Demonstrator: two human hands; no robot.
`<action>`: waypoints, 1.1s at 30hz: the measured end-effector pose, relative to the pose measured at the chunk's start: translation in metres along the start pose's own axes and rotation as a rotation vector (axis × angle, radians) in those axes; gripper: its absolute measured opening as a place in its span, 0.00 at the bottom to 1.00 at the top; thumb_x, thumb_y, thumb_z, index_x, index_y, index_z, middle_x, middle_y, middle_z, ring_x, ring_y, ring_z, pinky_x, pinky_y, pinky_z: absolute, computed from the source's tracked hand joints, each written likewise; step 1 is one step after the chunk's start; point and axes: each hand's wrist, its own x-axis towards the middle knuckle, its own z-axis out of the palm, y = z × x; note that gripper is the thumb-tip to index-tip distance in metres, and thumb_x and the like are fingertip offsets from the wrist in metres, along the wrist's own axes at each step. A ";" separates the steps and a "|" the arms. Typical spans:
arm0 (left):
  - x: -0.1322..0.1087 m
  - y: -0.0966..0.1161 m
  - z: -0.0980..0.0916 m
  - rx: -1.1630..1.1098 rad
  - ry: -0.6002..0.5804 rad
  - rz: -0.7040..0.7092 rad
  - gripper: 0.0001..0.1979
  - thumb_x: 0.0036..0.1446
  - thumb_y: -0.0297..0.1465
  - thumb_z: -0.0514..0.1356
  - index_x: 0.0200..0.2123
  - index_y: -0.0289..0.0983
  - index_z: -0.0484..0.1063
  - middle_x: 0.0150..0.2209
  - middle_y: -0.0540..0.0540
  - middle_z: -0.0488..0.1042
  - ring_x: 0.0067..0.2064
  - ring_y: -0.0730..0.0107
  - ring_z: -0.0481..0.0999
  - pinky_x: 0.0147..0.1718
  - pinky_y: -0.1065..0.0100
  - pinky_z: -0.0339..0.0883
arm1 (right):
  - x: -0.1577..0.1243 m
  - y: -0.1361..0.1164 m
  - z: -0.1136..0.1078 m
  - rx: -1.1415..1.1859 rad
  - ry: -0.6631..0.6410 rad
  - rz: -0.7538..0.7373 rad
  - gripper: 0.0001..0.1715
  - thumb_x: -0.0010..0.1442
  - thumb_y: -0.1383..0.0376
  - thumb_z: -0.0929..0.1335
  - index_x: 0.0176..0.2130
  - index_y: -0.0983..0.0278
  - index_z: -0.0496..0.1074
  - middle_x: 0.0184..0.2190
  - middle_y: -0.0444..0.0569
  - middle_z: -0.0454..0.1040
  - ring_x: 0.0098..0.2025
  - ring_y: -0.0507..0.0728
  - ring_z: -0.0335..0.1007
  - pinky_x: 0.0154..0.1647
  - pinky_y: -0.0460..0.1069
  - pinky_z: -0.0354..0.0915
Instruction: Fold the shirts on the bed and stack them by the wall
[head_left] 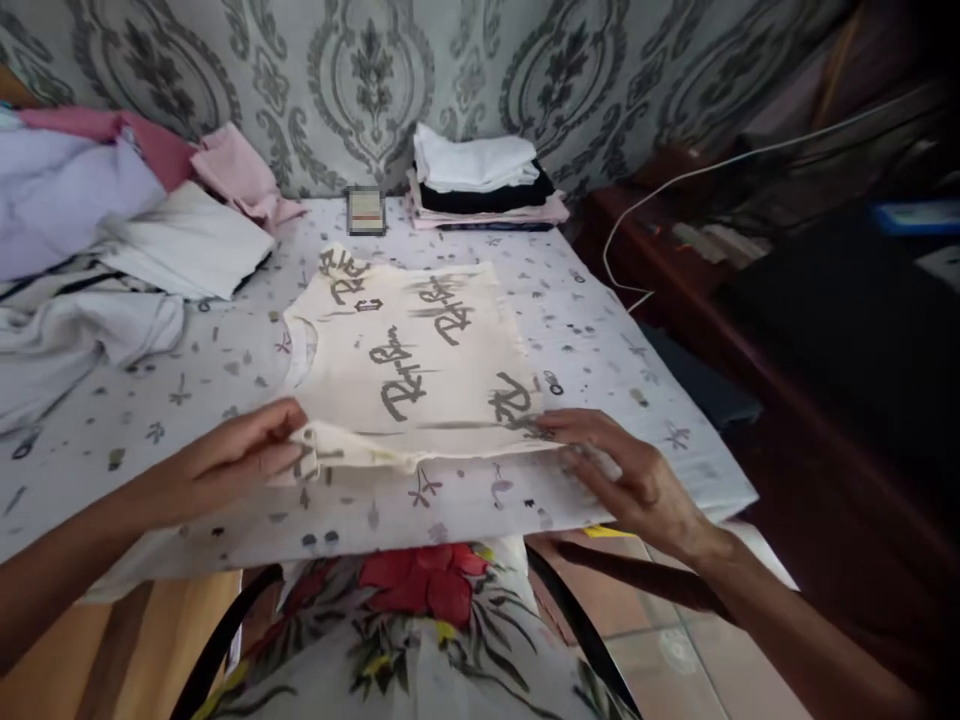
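A cream T-shirt with dark lettering lies spread on the table, its neckline toward the left. My left hand pinches the near edge at the shoulder or sleeve, thumb and fingers closed on the cloth. At the other end, my right hand grips the near corner by the hem, fingers closed around the fabric. Between the two hands the near edge looks slightly lifted and folded.
Folded clothes are stacked at the back. Loose garments heap up on the left. A small box-like item sits near the wall. On the right, a white cable crosses above dark red furniture. The patterned table cover ends close to my lap.
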 end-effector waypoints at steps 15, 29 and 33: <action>0.053 -0.010 0.007 -0.563 0.146 -0.368 0.24 0.47 0.51 0.69 0.40 0.38 0.79 0.35 0.43 0.81 0.38 0.55 0.80 0.36 0.59 0.76 | 0.051 0.000 0.007 0.481 0.024 0.601 0.23 0.51 0.46 0.75 0.26 0.60 0.67 0.20 0.41 0.65 0.22 0.52 0.59 0.20 0.47 0.56; 0.069 -0.017 0.013 -0.046 0.408 -0.253 0.26 0.60 0.54 0.51 0.42 0.39 0.73 0.37 0.46 0.78 0.41 0.56 0.76 0.38 0.65 0.70 | 0.065 0.013 0.036 -0.212 0.276 0.349 0.12 0.66 0.57 0.59 0.37 0.60 0.65 0.20 0.40 0.63 0.21 0.54 0.58 0.26 0.48 0.55; 0.070 -0.022 0.010 0.020 0.368 -0.247 0.25 0.60 0.55 0.49 0.37 0.40 0.72 0.33 0.47 0.76 0.37 0.57 0.75 0.35 0.65 0.68 | 0.065 0.017 0.038 -0.330 0.231 0.350 0.13 0.66 0.57 0.57 0.39 0.60 0.65 0.20 0.42 0.66 0.21 0.56 0.61 0.27 0.49 0.55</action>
